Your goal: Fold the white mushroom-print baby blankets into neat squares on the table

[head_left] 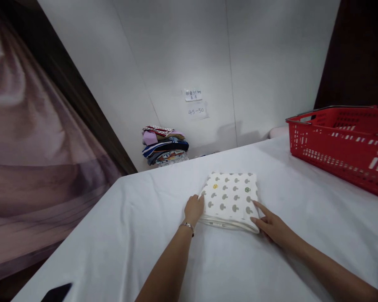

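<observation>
A white cloth (pixel 229 197) printed with grey mushroom shapes, plus one yellow and one green motif, lies folded into a thick square on the white-covered table. My left hand (pixel 194 208), with a bracelet at the wrist, is closed at the cloth's left edge; some of its fingertips are hidden there. At the near right corner, my right hand (pixel 272 224) rests its thumb and outstretched index finger apart against the cloth. The remaining right fingers are partly hidden below.
A red plastic basket (pixel 340 147) with a metal handle stands at the right. Beyond the table's far edge is a stack of folded fabrics (pixel 165 144) near the wall. A dark flat object (pixel 56 292) lies at the near left, and a pink curtain (pixel 34 147) hangs at the left.
</observation>
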The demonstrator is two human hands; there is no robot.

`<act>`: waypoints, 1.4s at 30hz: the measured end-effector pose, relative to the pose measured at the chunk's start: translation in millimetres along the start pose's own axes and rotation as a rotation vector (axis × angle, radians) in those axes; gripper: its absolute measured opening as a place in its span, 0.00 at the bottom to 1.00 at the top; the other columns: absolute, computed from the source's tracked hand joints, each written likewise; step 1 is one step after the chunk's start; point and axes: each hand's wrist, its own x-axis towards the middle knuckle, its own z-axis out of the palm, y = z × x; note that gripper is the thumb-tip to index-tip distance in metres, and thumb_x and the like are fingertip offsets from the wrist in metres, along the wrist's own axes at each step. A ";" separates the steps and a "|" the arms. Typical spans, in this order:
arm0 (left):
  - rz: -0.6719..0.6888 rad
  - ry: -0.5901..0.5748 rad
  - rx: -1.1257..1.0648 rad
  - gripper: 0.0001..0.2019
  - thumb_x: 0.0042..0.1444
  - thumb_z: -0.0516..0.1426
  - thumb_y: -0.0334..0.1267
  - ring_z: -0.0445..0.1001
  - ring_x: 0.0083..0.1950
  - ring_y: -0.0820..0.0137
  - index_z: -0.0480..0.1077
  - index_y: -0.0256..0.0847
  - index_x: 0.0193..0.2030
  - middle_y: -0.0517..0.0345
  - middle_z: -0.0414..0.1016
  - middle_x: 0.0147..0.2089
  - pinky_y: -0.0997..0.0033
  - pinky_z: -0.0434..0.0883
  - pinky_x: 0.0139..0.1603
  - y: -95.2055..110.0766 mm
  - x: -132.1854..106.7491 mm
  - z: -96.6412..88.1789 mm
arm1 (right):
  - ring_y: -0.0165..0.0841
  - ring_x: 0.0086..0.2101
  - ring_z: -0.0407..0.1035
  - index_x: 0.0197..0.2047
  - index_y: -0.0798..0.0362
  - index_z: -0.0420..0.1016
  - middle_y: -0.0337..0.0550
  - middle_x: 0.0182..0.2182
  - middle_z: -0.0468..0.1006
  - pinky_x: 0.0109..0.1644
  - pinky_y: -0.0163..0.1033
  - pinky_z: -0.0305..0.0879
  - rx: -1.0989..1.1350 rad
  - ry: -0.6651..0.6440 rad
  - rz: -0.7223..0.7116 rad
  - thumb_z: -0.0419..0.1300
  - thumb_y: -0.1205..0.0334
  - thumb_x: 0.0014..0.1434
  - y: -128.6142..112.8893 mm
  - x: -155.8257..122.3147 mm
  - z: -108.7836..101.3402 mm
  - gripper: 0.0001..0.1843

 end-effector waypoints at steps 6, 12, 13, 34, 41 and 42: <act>-0.008 -0.109 -0.021 0.16 0.59 0.44 0.45 0.70 0.49 0.57 0.68 0.38 0.37 0.40 0.73 0.46 0.61 0.63 0.48 5.4 5.6 -2.6 | 0.33 0.18 0.66 0.67 0.47 0.38 0.36 0.20 0.71 0.16 0.34 0.56 0.006 0.091 0.152 0.55 0.42 0.53 -4.4 22.8 -8.7 0.46; 0.011 -0.188 -0.205 0.15 0.58 0.47 0.45 0.72 0.46 0.57 0.69 0.37 0.38 0.40 0.74 0.43 0.59 0.66 0.46 9.4 -35.3 9.9 | 0.34 0.23 0.69 0.66 0.51 0.45 0.39 0.25 0.75 0.23 0.36 0.62 0.003 0.102 0.030 0.59 0.48 0.49 11.1 43.3 -44.7 0.45; 0.024 -0.226 -0.263 0.15 0.57 0.49 0.47 0.73 0.44 0.60 0.69 0.39 0.38 0.44 0.75 0.43 0.63 0.67 0.44 8.7 -47.8 14.0 | 0.35 0.23 0.69 0.66 0.51 0.46 0.40 0.25 0.75 0.24 0.37 0.62 -0.059 0.110 0.024 0.59 0.48 0.50 17.0 45.7 -59.1 0.45; -0.086 -0.427 -0.601 0.30 0.43 0.59 0.58 0.71 0.24 0.70 0.65 0.37 0.46 0.51 0.75 0.39 0.73 0.66 0.22 9.5 -83.5 23.4 | 0.43 0.62 0.43 0.64 0.51 0.54 0.46 0.63 0.52 0.61 0.53 0.48 -1.202 0.113 -0.681 0.40 0.42 0.60 39.7 46.7 -29.6 0.34; -0.264 -0.256 -0.759 0.27 0.56 0.52 0.41 0.71 0.25 0.71 0.53 0.32 0.60 0.47 0.75 0.39 0.73 0.67 0.24 20.9 -10.6 25.9 | 0.42 0.62 0.44 0.64 0.51 0.54 0.46 0.63 0.53 0.61 0.53 0.48 -1.208 0.109 -0.644 0.39 0.41 0.60 35.3 47.2 -28.1 0.34; -0.267 -0.246 -0.776 0.27 0.55 0.51 0.38 0.71 0.26 0.71 0.52 0.32 0.61 0.46 0.74 0.40 0.74 0.68 0.25 22.5 -3.7 28.2 | 0.42 0.62 0.44 0.64 0.51 0.54 0.46 0.63 0.53 0.61 0.53 0.48 -1.205 0.104 -0.639 0.39 0.41 0.60 35.1 47.1 -28.2 0.34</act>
